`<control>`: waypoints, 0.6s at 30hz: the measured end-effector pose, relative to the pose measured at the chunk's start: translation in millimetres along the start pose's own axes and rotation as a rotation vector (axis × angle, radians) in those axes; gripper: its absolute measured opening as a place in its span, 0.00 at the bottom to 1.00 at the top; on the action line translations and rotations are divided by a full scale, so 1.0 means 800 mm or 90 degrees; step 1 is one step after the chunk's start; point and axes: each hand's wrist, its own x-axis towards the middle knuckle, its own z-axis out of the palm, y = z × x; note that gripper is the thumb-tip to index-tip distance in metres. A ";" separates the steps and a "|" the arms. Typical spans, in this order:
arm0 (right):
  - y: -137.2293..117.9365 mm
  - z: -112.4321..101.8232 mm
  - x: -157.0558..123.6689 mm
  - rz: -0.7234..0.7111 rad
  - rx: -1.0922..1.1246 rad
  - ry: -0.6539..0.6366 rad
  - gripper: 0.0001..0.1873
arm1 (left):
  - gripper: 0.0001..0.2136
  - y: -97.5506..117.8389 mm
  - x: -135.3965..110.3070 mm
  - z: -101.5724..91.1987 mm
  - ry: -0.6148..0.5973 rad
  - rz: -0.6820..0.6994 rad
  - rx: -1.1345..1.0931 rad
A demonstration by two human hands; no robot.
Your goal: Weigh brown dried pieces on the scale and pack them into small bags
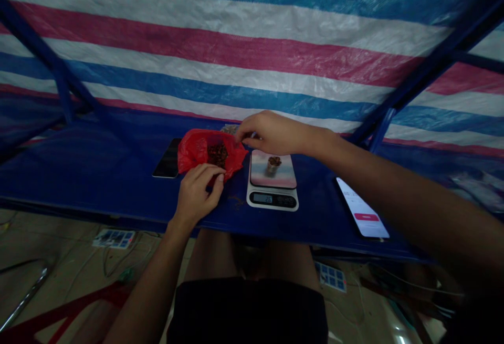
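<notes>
A red plastic bag (192, 149) lies opened on the blue table, with small dark brown pieces (218, 155) inside it. My left hand (200, 189) grips the bag's front rim between thumb and fingers. At the bag's right rim, my right hand (263, 133) is closed with bent fingers on the red plastic; the fingertips are partly hidden. Just right of the bag is a white kitchen scale (292, 180), its small display showing digits that look like 26. On its plate stands a little cup (272, 168) heaped with brown pieces.
A dark phone (167, 160) lies left of the bag, and a lit phone (361, 210) lies under my right forearm. Behind the bag is a small clear packet (229, 128). Blue metal bars slant up both sides before a striped tarp (252, 44). Power strips (114, 238) sit below.
</notes>
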 end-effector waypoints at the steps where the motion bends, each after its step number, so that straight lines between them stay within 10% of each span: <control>1: -0.005 0.009 0.015 -0.019 -0.003 0.000 0.16 | 0.08 0.000 0.000 0.000 -0.006 0.005 -0.001; 9: -0.044 0.070 0.104 0.121 -0.139 -0.318 0.13 | 0.09 0.000 -0.002 0.001 -0.075 0.046 -0.036; 18: -0.041 0.073 0.107 0.052 -0.133 -0.289 0.14 | 0.11 -0.004 0.000 0.006 -0.090 -0.009 -0.011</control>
